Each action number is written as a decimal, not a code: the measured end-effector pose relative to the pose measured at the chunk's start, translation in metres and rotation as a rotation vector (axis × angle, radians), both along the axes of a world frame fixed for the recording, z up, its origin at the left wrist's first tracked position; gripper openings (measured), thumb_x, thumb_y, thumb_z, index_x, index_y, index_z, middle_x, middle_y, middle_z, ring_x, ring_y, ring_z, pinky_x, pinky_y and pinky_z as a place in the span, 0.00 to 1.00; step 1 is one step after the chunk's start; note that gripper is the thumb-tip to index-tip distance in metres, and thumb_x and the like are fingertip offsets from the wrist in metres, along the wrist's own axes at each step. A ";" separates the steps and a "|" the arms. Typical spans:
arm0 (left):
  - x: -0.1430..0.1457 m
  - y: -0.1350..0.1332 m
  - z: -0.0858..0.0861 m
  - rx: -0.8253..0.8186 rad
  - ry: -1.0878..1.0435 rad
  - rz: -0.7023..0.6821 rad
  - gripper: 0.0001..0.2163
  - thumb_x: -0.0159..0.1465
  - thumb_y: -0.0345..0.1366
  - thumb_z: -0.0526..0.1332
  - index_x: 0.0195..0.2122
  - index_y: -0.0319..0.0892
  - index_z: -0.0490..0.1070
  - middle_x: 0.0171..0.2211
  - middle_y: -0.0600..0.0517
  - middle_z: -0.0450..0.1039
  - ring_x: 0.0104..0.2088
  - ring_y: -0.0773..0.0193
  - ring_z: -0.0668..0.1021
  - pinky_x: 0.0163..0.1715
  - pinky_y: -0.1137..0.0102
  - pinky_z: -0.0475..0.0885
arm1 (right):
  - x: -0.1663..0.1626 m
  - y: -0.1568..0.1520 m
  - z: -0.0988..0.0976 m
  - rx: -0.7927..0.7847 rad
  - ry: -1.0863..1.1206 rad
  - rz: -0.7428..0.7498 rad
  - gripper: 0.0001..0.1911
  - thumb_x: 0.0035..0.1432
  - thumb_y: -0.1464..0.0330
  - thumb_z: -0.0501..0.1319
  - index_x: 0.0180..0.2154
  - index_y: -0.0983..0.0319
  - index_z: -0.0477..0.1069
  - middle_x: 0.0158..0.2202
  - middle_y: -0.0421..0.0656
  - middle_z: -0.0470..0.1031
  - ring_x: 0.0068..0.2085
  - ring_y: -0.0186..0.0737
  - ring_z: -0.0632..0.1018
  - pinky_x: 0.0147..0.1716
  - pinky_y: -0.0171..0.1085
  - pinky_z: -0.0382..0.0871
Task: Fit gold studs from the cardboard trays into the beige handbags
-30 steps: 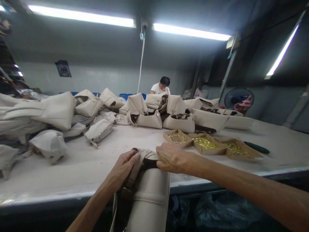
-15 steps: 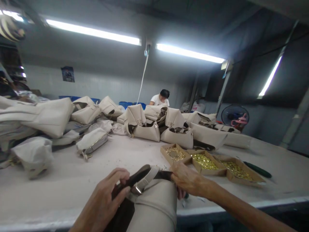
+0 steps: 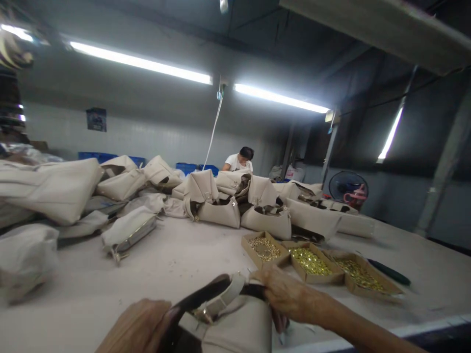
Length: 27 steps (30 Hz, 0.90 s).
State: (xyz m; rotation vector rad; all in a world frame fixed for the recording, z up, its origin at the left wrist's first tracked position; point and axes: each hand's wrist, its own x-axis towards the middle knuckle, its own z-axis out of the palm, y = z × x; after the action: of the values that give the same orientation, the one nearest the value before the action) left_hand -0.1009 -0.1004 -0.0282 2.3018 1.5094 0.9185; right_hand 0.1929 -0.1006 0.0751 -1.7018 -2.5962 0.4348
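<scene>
A bag workshop, with piled beige bags (image 3: 267, 223), boxes (image 3: 327, 279) of gold-coloured fittings (image 3: 309, 261) and a long worktable (image 3: 206, 252)

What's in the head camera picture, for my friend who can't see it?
The left hand and right hand touch a cream bag at a pale table. Beyond are three boxes of gold-coloured pieces and other bags, with a person behind.

A person (image 3: 246, 153) in a white shirt (image 3: 233, 161) bows their head near blue bins (image 3: 97, 156). A white cord (image 3: 212, 131) hangs between two tube lights (image 3: 281, 98), a dark poster (image 3: 96, 120) marks the wall (image 3: 158, 130), and at right is a fan (image 3: 337, 184) (something pink (image 3: 356, 197) overlaps its edge).
</scene>
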 end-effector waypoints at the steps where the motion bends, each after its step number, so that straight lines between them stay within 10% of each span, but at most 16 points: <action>1: 0.001 -0.004 0.013 -0.024 0.049 0.045 0.22 0.64 0.45 0.45 0.19 0.48 0.71 0.18 0.50 0.72 0.20 0.60 0.73 0.23 0.68 0.63 | -0.001 0.003 0.004 -0.035 0.038 -0.035 0.13 0.58 0.74 0.51 0.36 0.65 0.74 0.30 0.47 0.78 0.35 0.41 0.78 0.38 0.36 0.71; 9: 0.010 0.032 0.099 0.053 0.395 0.070 0.20 0.66 0.38 0.45 0.20 0.41 0.67 0.18 0.49 0.67 0.19 0.64 0.66 0.24 0.67 0.51 | -0.008 0.050 0.027 -0.076 0.310 -0.178 0.16 0.58 0.68 0.53 0.44 0.62 0.74 0.39 0.44 0.78 0.37 0.43 0.78 0.33 0.34 0.74; 27: -0.001 0.094 0.079 0.057 0.387 0.025 0.14 0.63 0.32 0.52 0.26 0.34 0.75 0.25 0.40 0.75 0.28 0.57 0.76 0.32 0.66 0.65 | -0.021 0.092 -0.012 -0.394 0.420 -0.355 0.26 0.60 0.69 0.48 0.59 0.68 0.59 0.19 0.45 0.75 0.22 0.43 0.79 0.25 0.38 0.76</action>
State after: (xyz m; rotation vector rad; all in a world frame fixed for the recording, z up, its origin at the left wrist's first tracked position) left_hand -0.1015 -0.0068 0.0505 2.6208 1.6755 0.5470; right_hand 0.1723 -0.0083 0.0634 -1.8652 -1.9573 1.1935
